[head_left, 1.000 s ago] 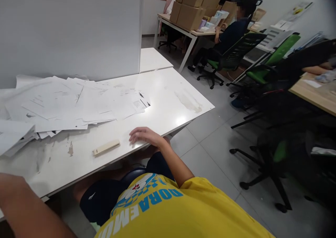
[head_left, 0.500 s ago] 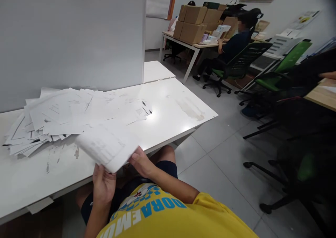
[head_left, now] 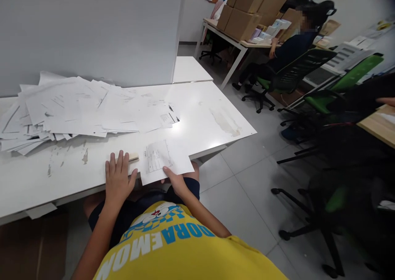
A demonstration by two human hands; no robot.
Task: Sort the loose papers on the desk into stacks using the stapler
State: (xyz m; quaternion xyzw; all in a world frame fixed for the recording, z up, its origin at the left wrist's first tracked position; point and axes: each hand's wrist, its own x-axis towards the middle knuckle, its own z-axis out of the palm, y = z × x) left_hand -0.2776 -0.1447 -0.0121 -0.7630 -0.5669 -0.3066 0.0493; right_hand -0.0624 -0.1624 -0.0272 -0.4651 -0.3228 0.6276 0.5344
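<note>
My right hand (head_left: 175, 181) grips a printed sheet of paper (head_left: 179, 154) by its near edge, thumb on top. The sheet lies over the front edge of the white table (head_left: 203, 127), its printed side up. To its left, my left hand (head_left: 118, 175) rests flat at the table's edge with the fingers stretched forward. A small beige, wood-like strip with a dark line along it (head_left: 133, 157) sticks out beside those fingers; the hand hides part of it, and I cannot tell its kind.
A messy pile of papers (head_left: 77, 107) covers the table's far left, before a grey partition (head_left: 92, 29). Cardboard boxes (head_left: 243, 24) stand on another desk, where a person (head_left: 291, 49) sits. Office chairs (head_left: 348, 82) are on the right.
My left hand has let go of the paper and moved onto the table beside the beige strip. My right hand has brought the sheet to the right, turned and lying flatter.
</note>
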